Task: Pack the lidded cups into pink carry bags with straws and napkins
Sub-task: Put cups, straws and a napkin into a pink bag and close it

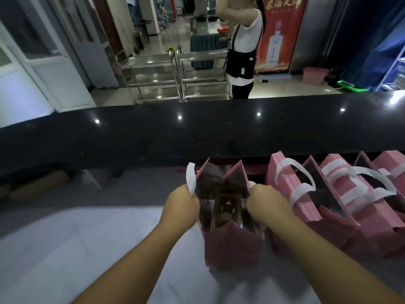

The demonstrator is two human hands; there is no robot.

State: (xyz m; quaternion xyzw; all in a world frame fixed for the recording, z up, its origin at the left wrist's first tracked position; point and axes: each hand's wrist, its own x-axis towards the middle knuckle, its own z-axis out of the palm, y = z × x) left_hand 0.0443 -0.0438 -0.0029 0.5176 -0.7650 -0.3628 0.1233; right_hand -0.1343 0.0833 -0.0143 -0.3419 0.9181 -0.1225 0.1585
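A pink carry bag [232, 249] stands on the white worktop in front of me, its mouth spread wide. My left hand [182, 207] grips the bag's left rim together with a white handle strip [191, 176]. My right hand [266, 205] grips the right rim. Inside the bag a brown cardboard cup holder [225, 211] shows; I cannot tell whether a cup sits in it. To the right stand more pink bags [328, 194] with white handles, open at the top. No straws or napkins are visible.
A black raised counter ledge [197, 132] runs across behind the bags. Beyond it a person in a white top and black apron [243, 51] stands by steel trolleys [175, 73]. The white worktop [65, 249] extends to the left.
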